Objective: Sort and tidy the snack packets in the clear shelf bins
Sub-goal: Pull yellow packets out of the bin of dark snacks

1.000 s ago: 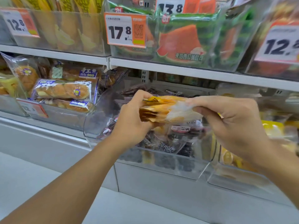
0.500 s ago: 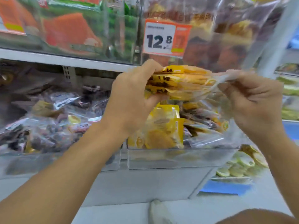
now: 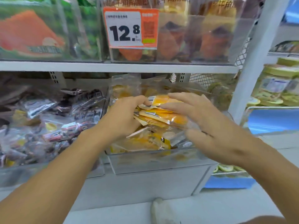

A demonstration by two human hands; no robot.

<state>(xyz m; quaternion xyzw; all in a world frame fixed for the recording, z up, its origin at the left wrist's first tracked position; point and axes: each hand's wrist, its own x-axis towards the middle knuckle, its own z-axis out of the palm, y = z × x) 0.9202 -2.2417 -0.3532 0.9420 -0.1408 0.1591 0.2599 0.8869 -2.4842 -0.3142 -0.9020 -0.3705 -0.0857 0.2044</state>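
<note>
Left hand (image 3: 127, 117) grips the near end of a stack of yellow packets (image 3: 163, 113), thumb on top by the barcode, fingers curled beneath. The grip likely keeps the stack squared while it goes in. Right hand (image 3: 202, 120) lies flat, fingers straight and spread, on the stack's top and right end; judged to be pressing it level.

The stack sits inside the clear bin (image 3: 155, 162), on more yellow packets, so like goes with like.

Counts: about four packets visible in the stack; the loose ones below are too blurred to count. Dark packets (image 3: 68, 120) fill the neighbouring bin to the left. One price tag (image 3: 131, 28) hangs above.
</note>
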